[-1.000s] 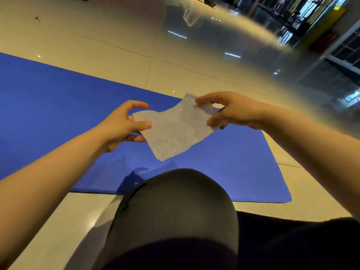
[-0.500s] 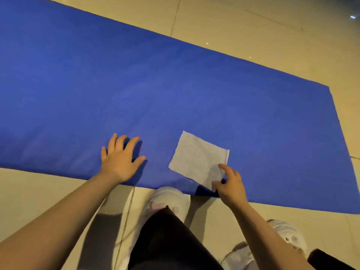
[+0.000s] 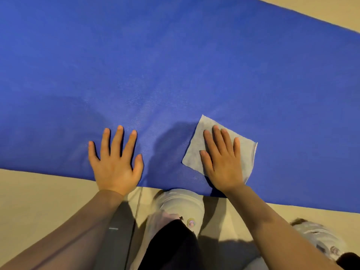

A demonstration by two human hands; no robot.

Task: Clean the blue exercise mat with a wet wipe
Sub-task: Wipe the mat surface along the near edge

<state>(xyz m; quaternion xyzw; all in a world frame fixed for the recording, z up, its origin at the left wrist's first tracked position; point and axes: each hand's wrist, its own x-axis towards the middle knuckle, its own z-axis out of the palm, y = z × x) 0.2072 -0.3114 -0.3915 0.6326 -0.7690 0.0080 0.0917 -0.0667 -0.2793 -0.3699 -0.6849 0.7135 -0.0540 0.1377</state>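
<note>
Blue mat (image 3: 175, 65) under both your palms: right hand (image 3: 222, 162) flat on the wet wipe (image 3: 196, 145), fingers together; left hand (image 3: 115, 162) splayed on bare mat.

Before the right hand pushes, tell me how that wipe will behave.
The wet wipe looks thin and floppy, so it may bunch at its uncovered edges. The right hand lies flat on it, likely dragging it across the blue mat.
</note>
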